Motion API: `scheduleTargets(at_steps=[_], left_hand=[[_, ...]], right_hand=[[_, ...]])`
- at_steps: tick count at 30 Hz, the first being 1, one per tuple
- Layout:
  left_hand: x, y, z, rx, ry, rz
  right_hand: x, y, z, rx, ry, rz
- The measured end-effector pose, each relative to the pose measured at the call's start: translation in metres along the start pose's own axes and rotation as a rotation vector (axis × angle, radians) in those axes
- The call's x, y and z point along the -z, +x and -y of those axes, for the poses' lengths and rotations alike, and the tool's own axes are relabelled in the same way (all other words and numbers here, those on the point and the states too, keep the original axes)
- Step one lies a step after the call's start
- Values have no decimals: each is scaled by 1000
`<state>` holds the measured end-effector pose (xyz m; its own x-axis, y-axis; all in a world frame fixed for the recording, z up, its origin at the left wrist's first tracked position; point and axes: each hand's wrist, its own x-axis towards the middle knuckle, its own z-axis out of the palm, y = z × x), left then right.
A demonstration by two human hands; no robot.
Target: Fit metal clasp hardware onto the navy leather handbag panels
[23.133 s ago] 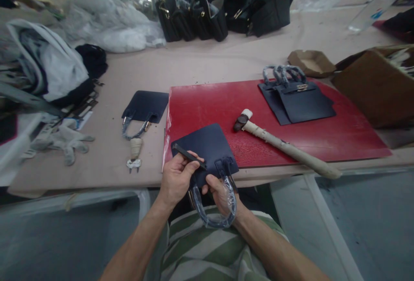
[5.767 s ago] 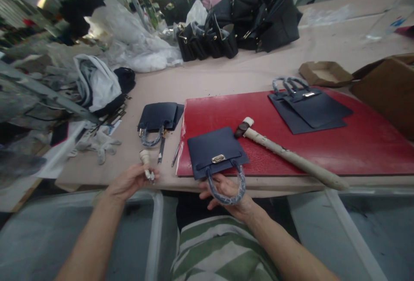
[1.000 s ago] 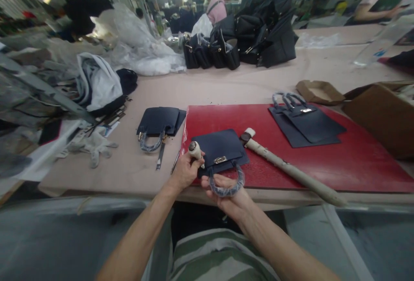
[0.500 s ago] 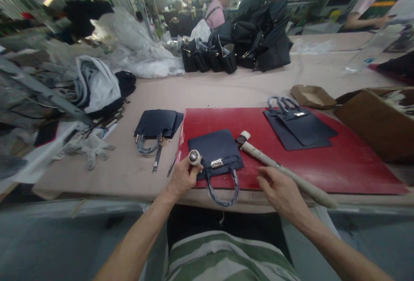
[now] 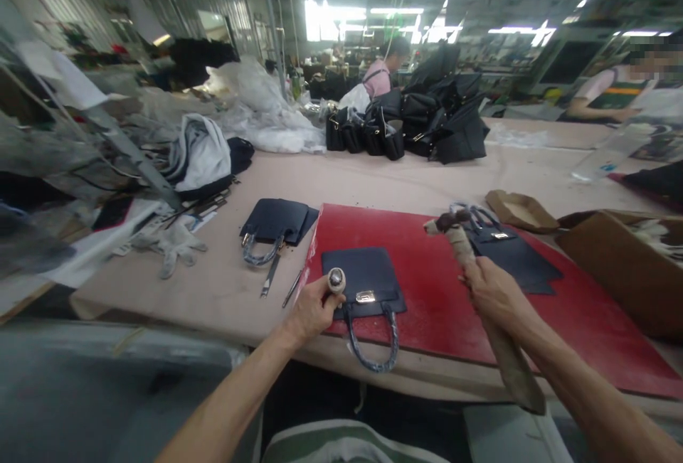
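Observation:
A dark blue bag panel [image 5: 360, 274] with a silver clasp and a plastic-wrapped handle lies on the red board [image 5: 427, 314], its handle hanging towards me. At the panel's left edge, my left hand [image 5: 316, 309] is closed round an upright punch tool [image 5: 336, 280] with a round metal top. To the right, my right hand [image 5: 494, 292] grips a hammer [image 5: 459, 242] with a wrapped handle, raised above the board. Behind the hammer, more dark panels [image 5: 520, 262] with handles lie at the board's right.
Left of the board lie another dark panel [image 5: 274, 220], a metal strip [image 5: 270, 277] and a glove [image 5: 178, 242]. A brown box [image 5: 619, 271] and cardboard tray [image 5: 520, 210] stand right. Black bags [image 5: 459, 129] are piled behind; a person [image 5: 613, 93] is at far right.
My right hand has closed on the hammer and lifted it off the red board. My left hand still holds the punch tool at the panel's edge. The camera view has tilted up.

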<state>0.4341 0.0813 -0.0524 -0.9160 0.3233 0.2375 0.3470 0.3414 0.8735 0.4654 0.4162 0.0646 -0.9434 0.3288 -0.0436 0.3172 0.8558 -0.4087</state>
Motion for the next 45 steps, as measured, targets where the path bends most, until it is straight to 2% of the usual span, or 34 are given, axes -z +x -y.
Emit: scheduleTargets(at_steps=[2,4,6,7,9,11,12,14,16,18,20,22,23,25,30,33,35,37,39,42,45], left_hand=[[0,0,-2,8,1,-5],[1,0,-2,12,7,-1],[2,0,-3,15,8,6],[2,0,-3,19,8,9],[2,0,-3,32,32,9],[1,1,-2,41,67,2],[1,1,-2,39,75,0],[0,1,0,23,54,-2],[0,1,1,10,22,1],[0,1,1,9,28,5],[0,2,-1,24,70,10],[1,2,-3,43,98,23],[1,2,-5,50,93,28],[2,1,-5,45,57,31],[1,0,0,27,37,18],[1,0,3,47,5,33],[2,0,2,56,-2,34],[2,0,0,57,13,34],[3,0,-2,67,18,42],[4,-2,-3,88,27,57],[3,-7,0,29,88,35]], right_hand=[[25,-14,29,53,247,-16],[40,-33,59,209,388,-79],[42,-49,83,431,304,-99],[39,-54,91,535,211,-69],[29,-59,99,692,-16,68],[22,-58,101,788,-219,196],[22,-57,102,819,-274,209],[27,-57,107,875,-227,120],[35,-61,113,867,-32,-64],[37,-66,117,840,102,-160],[33,-70,114,857,1,-59],[27,-70,103,873,-211,138],[24,-68,95,849,-279,205],[17,-61,76,734,-305,227],[-10,-36,10,413,-413,61],[-28,-28,-26,320,-584,-24],[-38,-30,-35,263,-625,-112],[-46,-37,-31,235,-533,-206],[-56,-50,-14,292,-329,-238],[-82,-71,20,444,-45,-118],[-114,-89,47,504,-11,-14]])
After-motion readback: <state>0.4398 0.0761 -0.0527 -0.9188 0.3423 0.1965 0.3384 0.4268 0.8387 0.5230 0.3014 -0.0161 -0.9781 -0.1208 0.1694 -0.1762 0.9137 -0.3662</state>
